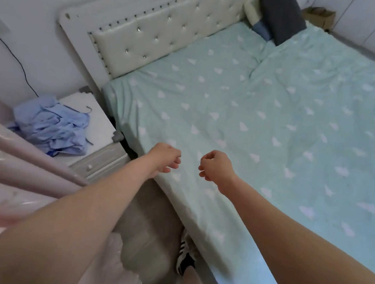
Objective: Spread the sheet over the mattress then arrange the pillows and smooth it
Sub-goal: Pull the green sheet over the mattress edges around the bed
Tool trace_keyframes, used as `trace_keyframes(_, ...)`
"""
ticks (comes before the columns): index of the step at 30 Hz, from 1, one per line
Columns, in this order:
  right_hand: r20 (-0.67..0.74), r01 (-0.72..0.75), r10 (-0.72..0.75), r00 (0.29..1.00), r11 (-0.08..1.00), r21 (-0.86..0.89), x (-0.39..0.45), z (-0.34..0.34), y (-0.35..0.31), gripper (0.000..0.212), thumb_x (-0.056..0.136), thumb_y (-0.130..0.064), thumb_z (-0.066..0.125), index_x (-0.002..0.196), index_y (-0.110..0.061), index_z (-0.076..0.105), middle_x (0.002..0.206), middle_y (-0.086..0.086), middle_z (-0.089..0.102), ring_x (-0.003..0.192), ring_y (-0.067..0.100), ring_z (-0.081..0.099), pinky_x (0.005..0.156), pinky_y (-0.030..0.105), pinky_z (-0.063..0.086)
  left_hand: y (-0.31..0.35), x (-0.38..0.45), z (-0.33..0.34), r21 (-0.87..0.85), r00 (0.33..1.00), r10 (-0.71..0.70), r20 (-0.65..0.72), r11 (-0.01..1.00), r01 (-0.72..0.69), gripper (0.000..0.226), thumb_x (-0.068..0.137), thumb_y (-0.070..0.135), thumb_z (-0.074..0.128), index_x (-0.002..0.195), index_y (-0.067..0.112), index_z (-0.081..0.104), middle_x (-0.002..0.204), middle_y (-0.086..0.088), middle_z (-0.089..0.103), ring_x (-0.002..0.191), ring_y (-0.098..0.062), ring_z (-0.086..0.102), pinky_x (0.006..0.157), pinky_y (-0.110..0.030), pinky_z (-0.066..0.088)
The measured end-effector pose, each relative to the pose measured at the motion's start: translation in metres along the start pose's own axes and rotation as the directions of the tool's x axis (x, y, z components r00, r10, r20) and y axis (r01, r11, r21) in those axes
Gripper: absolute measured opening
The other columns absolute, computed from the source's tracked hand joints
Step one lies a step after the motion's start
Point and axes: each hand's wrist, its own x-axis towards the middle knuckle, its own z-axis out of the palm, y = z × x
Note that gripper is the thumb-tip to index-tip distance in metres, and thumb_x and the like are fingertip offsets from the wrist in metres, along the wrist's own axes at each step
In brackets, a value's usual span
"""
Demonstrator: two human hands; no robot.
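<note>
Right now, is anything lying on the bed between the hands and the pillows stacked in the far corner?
Nothing visible. Between both hands and the pillows by the headboard lies only the green sheet, with a few wrinkles.

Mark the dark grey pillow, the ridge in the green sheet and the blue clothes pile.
Dark grey pillow (282, 15): head view, its front face.
Mint-green patterned sheet (258, 63): head view, on the ridge.
Crumpled light-blue clothes pile (54, 125): head view, pile's middle.

The dark pillow (282, 15) is cut off by the top edge, and the curtain (17, 170) at left is blurred
</note>
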Motion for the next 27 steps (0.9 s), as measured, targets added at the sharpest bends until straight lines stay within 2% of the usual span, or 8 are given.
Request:
trace_keyframes(4,0.041,0.01,-0.01,0.999,1.0,-0.008,0.072,0.02,-0.053,0.017,0.085,-0.005,0.043,0.076,-0.014,0.055,0.095,0.017,0.071,0.069,0.024,0.067,0.066,0.035,0.053,0.043,0.061,-0.038,0.036,0.999,-0.023,-0.043,0.999,0.024,0.01,0.09,0.02,0.055,0.094,0.013,0.061,0.088,-0.004,0.068,0.073,-0.016,0.064,0.061,-0.025,0.045)
trace_keyframes(8,0.094,0.021,-0.017,0.995,0.999,-0.044,0.128,0.035,-0.1,0.017,0.084,-0.004,0.043,0.078,-0.013,0.056,0.094,0.017,0.072,0.071,0.025,0.068,0.067,0.036,0.055,0.078,0.107,-0.071,0.13,0.997,-0.002,-0.082,0.991,0.013,0.02,0.091,0.022,0.053,0.104,0.01,0.063,0.098,-0.005,0.07,0.083,-0.016,0.066,0.065,-0.026,0.048)
trace_keyframes(15,0.124,0.025,-0.019,0.992,0.999,-0.045,0.189,0.065,-0.177,0.015,0.083,-0.006,0.044,0.083,-0.01,0.058,0.093,0.018,0.071,0.079,0.03,0.071,0.071,0.039,0.057,0.119,0.159,-0.137,0.174,0.992,0.024,-0.12,0.985,-0.003,0.018,0.093,0.019,0.052,0.103,0.009,0.063,0.096,-0.007,0.068,0.079,-0.018,0.062,0.062,-0.025,0.045)
trace_keyframes(17,0.116,0.036,-0.029,0.993,0.998,-0.054,0.204,0.073,-0.197,0.017,0.082,-0.005,0.043,0.081,-0.01,0.059,0.093,0.019,0.072,0.078,0.031,0.071,0.068,0.038,0.056,0.127,0.172,-0.159,0.177,0.992,0.039,-0.12,0.984,-0.018,0.013,0.093,0.019,0.052,0.098,0.011,0.061,0.093,-0.006,0.066,0.077,-0.017,0.06,0.061,-0.024,0.045)
trace_keyframes(20,0.118,0.036,-0.028,0.993,0.997,-0.063,0.231,0.101,-0.23,0.017,0.082,-0.004,0.042,0.08,-0.009,0.058,0.095,0.02,0.071,0.072,0.027,0.067,0.064,0.035,0.052,0.129,0.203,-0.201,0.217,0.993,0.054,-0.103,0.976,-0.031,0.017,0.091,0.024,0.052,0.097,0.01,0.062,0.097,-0.008,0.068,0.084,-0.019,0.063,0.069,-0.027,0.047)
trace_keyframes(23,0.124,0.021,-0.012,0.992,0.998,-0.067,0.257,0.139,-0.259,0.015,0.083,-0.005,0.043,0.081,-0.01,0.057,0.096,0.019,0.07,0.071,0.025,0.067,0.064,0.034,0.053,0.128,0.242,-0.246,0.25,0.994,0.056,-0.098,0.968,-0.029,0.016,0.09,0.026,0.052,0.094,0.012,0.058,0.091,-0.006,0.06,0.086,-0.021,0.058,0.076,-0.033,0.049)
trace_keyframes(25,0.116,0.003,0.006,0.993,0.997,-0.078,0.272,0.165,-0.273,0.015,0.083,-0.006,0.043,0.081,-0.011,0.057,0.095,0.018,0.07,0.071,0.025,0.067,0.064,0.034,0.053,0.127,0.269,-0.273,0.272,0.993,0.053,-0.102,0.962,-0.023,0.023,0.09,0.026,0.052,0.097,0.005,0.058,0.083,-0.012,0.048,0.079,-0.021,0.05,0.086,-0.038,0.05)
trace_keyframes(27,0.106,-0.032,0.043,0.993,0.994,-0.104,0.293,0.195,-0.287,0.014,0.081,-0.007,0.044,0.082,-0.01,0.058,0.093,0.017,0.071,0.075,0.03,0.069,0.064,0.035,0.053,0.126,0.297,-0.303,0.244,0.993,0.045,-0.105,0.97,-0.018,0.018,0.09,0.025,0.053,0.091,0.007,0.054,0.08,-0.013,0.042,0.075,-0.02,0.044,0.078,-0.035,0.047)
